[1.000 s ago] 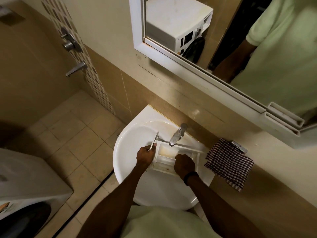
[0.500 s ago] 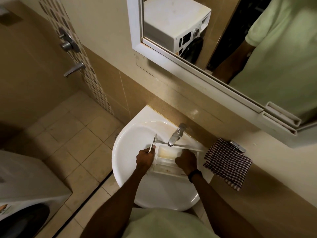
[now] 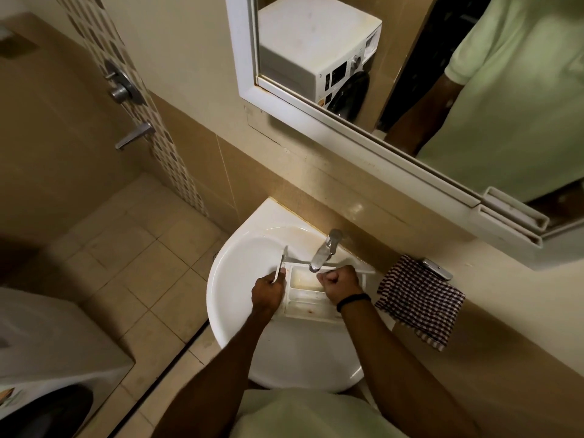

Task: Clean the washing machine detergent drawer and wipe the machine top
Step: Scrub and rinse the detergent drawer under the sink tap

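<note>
Detergent drawer (image 3: 303, 289) sits in sink (image 3: 240, 279), compartments stained.

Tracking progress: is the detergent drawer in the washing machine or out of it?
Out: the detergent drawer lies in the sink under the tap, the left hand gripping its end.

The right hand (image 3: 339, 284) hides part of the detergent drawer (image 3: 304, 281).

One camera rides on the person's head (wide lens) and looks down, quite near, at the sink (image 3: 240, 279), mirror (image 3: 410, 90) up top.
</note>
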The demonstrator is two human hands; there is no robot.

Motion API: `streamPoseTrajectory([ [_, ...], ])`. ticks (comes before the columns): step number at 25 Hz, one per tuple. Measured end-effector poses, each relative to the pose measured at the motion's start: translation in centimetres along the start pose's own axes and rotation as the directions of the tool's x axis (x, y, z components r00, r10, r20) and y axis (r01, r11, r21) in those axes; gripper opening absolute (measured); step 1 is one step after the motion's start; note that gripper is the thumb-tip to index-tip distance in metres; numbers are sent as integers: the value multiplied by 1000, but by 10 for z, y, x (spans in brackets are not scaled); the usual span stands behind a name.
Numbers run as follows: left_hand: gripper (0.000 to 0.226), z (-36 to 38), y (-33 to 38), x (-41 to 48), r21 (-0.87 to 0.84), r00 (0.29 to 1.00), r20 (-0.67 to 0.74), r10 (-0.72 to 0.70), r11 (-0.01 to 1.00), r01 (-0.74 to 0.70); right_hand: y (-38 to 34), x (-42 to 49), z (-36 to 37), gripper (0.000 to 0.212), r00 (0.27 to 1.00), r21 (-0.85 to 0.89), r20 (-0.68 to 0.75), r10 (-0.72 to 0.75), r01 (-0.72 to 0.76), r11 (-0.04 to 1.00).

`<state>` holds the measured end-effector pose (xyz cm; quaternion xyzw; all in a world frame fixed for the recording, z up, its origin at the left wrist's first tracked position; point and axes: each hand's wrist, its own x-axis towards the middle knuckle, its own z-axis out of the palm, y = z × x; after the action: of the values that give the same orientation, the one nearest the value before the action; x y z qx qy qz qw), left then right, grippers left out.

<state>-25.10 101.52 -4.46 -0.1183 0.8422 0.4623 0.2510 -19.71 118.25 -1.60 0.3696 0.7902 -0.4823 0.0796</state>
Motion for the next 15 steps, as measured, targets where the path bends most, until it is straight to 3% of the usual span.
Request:
streamPoseTrajectory([
  [2,53,4,2,-1,13,1000,15,-4,1000,3,-16,4,5,24,994,31,90,-56,53,998],
  [3,53,5,3,-2,20,1000,22,0,1000,-1,-18,5,10,30,990,90,120,-74,63,994],
  [5,52,3,7,-2,10,1000,24,6,1000,-6,-25,-4,-5,45,993,191,110,35,-56,980],
  [7,52,2,7,0,-6,1000,9,3,1000,-3,-17,-1,-18,30,987,267,-6,163,-155,951],
  [8,52,3,7,0,-2,1000,8,-3,1000,3,-22,-5,-21,22,971,335,-15,239,-220,916],
  [9,52,5,7,0,2,1000,10,-4,1000,4,-29,-9,-23,15,975,403,39,218,-215,889],
  [10,53,7,6,0,3,1000,17,-2,1000,2,-41,-13,-18,17,968,540,160,192,-248,804],
  [12,53,6,3,-1,4,999,35,4,1000,-4,-54,-9,-20,43,918,579,207,338,-393,714],
  [15,52,4,-1,-3,25,998,62,-12,1000,10,-48,-8,-37,45,849,743,378,368,-516,427],
])
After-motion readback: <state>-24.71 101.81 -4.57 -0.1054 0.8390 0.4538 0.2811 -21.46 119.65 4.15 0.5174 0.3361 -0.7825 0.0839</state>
